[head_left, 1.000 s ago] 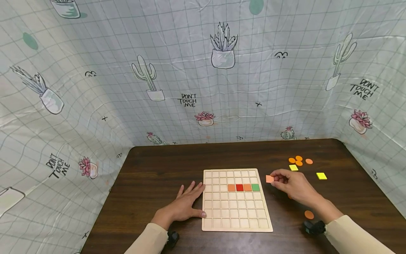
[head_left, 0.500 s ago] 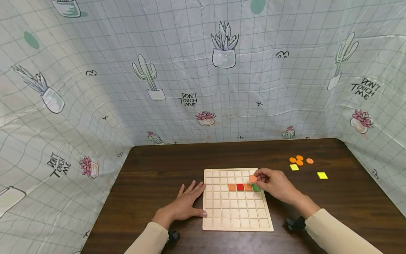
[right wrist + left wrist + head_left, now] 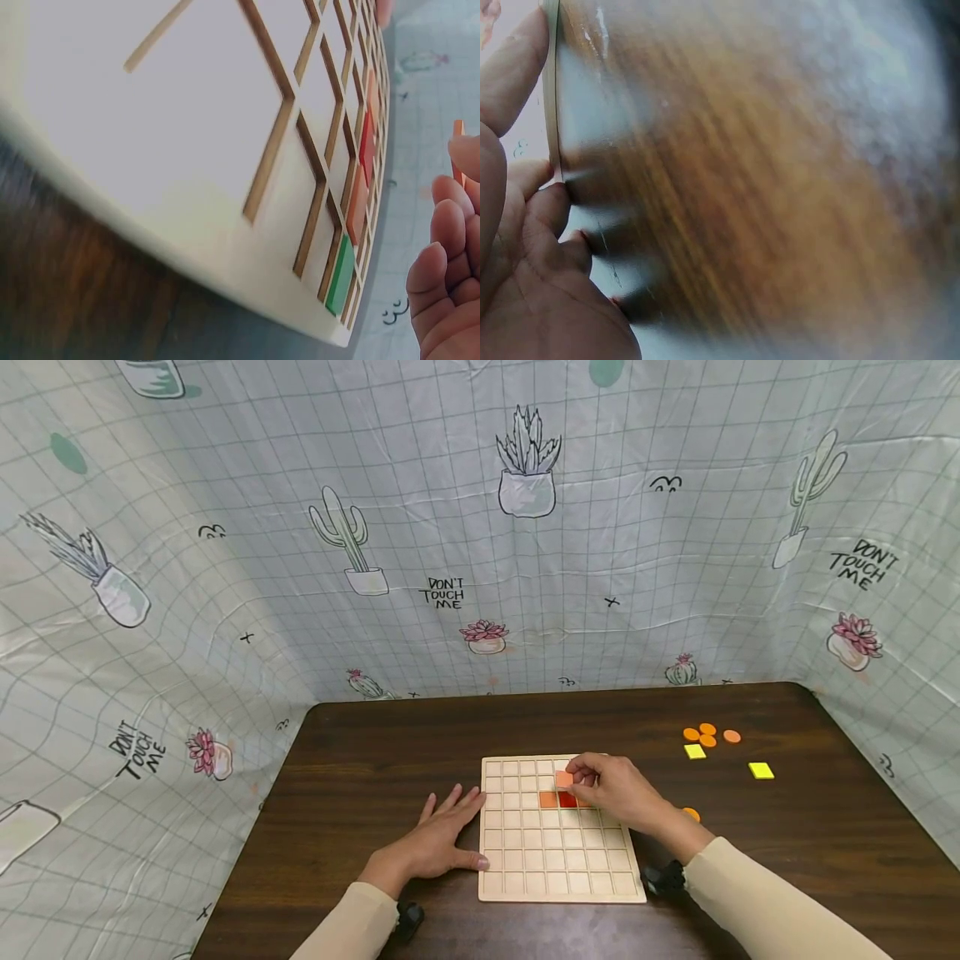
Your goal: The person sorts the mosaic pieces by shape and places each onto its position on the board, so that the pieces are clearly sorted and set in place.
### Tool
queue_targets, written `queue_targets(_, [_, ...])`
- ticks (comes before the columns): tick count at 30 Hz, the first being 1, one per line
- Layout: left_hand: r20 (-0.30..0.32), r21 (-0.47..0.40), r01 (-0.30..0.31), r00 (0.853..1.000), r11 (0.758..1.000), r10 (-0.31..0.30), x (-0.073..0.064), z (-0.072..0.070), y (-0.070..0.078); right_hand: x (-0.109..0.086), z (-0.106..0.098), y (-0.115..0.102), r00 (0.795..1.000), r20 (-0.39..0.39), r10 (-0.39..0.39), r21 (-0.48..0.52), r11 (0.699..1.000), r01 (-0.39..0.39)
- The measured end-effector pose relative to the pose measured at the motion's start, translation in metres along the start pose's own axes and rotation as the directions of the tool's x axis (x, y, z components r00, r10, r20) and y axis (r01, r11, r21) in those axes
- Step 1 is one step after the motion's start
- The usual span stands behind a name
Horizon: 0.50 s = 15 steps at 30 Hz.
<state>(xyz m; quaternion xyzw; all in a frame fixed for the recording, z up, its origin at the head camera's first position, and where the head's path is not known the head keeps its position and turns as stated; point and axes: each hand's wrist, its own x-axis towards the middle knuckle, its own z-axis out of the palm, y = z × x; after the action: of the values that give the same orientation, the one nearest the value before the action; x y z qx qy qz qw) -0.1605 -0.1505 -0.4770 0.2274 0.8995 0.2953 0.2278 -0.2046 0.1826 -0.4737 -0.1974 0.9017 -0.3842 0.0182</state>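
Note:
A pale wooden grid board (image 3: 513, 841) lies on the dark table. My left hand (image 3: 431, 845) is spread flat at its left edge, with thumb and fingertips touching the rim. Above the board's upper part, my right hand (image 3: 621, 792) pinches a light orange square tile (image 3: 564, 779) between thumb and fingers. Below that tile, one row holds an orange tile (image 3: 548, 800) and a red tile (image 3: 567, 801). Farther right in this row, the right wrist view shows another orange tile (image 3: 358, 206) and a green tile (image 3: 341, 276), which my right hand hides from the head view.
Several orange discs (image 3: 707, 729) and a paler disc (image 3: 732, 737) lie at the table's back right. Two yellow square tiles (image 3: 761, 771) are near them. One orange disc (image 3: 692, 814) shows beside my right forearm. A patterned curtain (image 3: 420, 643) surrounds the table.
My right hand has carried the light orange tile leftward from beside the board to over its upper middle cells. The left hand has stayed at the board's edge.

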Motion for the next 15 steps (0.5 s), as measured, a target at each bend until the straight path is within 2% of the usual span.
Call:
queue_targets(8, [-0.002,-0.012,0.007,1.0,1.0,-0.007,0.001,0.0,0.001,0.007,0.012,-0.006,0.999,0.008,-0.041,-0.006,0.999,0.041])
queue_targets(15, [-0.001,-0.007,0.007,1.0,1.0,-0.007,0.001,0.001,0.0,0.01,0.023,-0.013,0.997,-0.004,-0.074,-0.076,0.994,0.073])
